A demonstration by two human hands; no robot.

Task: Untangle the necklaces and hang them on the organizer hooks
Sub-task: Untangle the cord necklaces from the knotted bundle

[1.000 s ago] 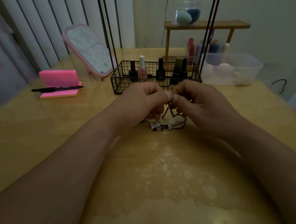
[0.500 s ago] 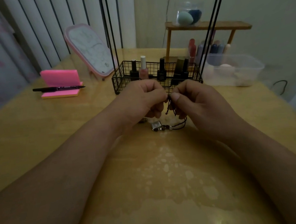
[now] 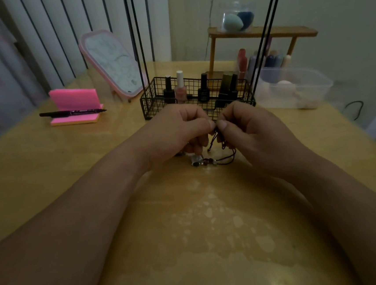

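My left hand (image 3: 176, 129) and my right hand (image 3: 252, 131) meet thumb to thumb over the table's middle, both pinching the same tangle of dark necklace cords (image 3: 219, 139). Loops of cord hang down between the hands. Small beads and a silvery pendant (image 3: 199, 160) rest on the wooden table just below. Right behind the hands stands the organizer, a black wire basket (image 3: 153, 99) with thin black uprights (image 3: 136, 37) rising out of the top of the frame. Its hooks are out of view.
Nail polish bottles (image 3: 180, 88) stand in the basket. A pink mirror (image 3: 115, 62) leans at the back left, with a pink notepad and black pen (image 3: 74, 112) beside it. A clear plastic box (image 3: 296, 88) and a wooden shelf (image 3: 261, 34) sit at the back right.
Both hands stay together on the cords with only small finger shifts. The camera has drifted slightly; the beads stay on the table.
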